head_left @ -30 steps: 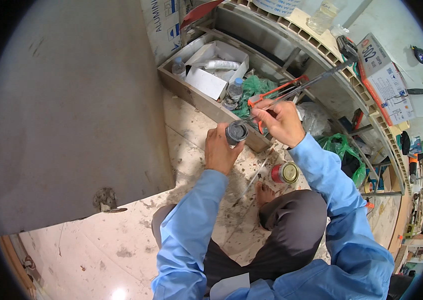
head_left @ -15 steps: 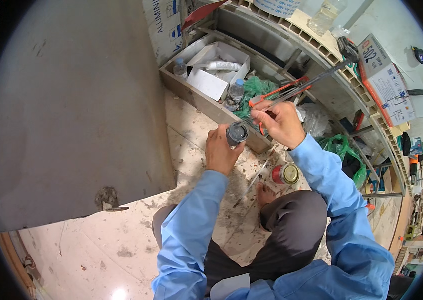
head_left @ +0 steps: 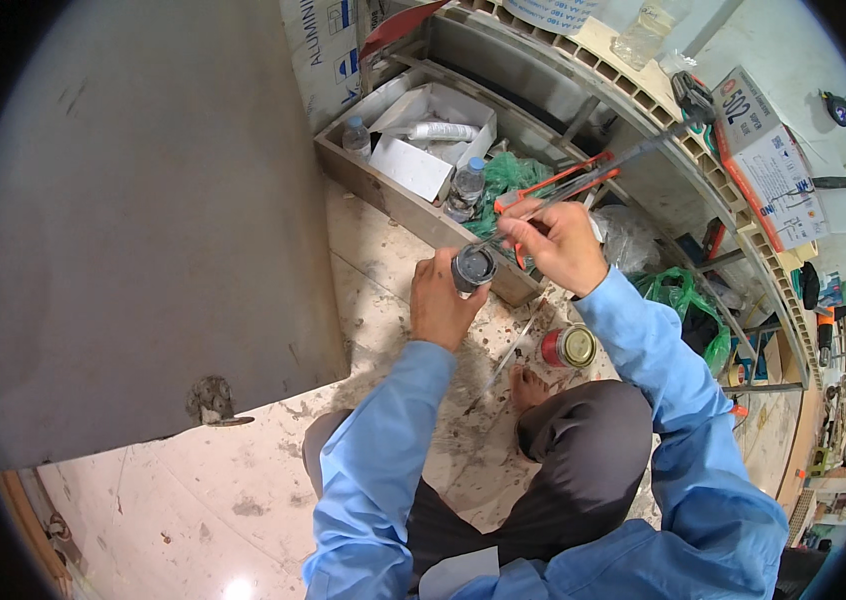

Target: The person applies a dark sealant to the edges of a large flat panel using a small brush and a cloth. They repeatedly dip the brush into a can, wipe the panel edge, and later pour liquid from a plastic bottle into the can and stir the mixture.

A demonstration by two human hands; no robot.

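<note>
My left hand (head_left: 443,308) is wrapped round a small dark cup (head_left: 475,268) with dark grey stuff inside it. My right hand (head_left: 565,246), just right of the cup, pinches a long thin grey metal rod (head_left: 633,158). The rod's lower end meets the cup's far rim; whether it dips into the contents I cannot tell. Its other end slants up to the right, toward the shelf. On the floor below my right hand stands a red tin (head_left: 570,347) with a gold-coloured lid, next to a bare foot (head_left: 531,386).
A large grey panel (head_left: 153,220) fills the left side. Beyond my hands, a wooden tray (head_left: 383,185) holds bottles, a white box and green plastic bags. An orange-handled tool (head_left: 553,185) lies behind the rod. A curved shelf carries a cardboard box (head_left: 768,165); a green bag (head_left: 693,305) sits below.
The view has shifted very slightly. Both hands keep their grips, and the rod's lower end stays at the cup with little visible movement.
</note>
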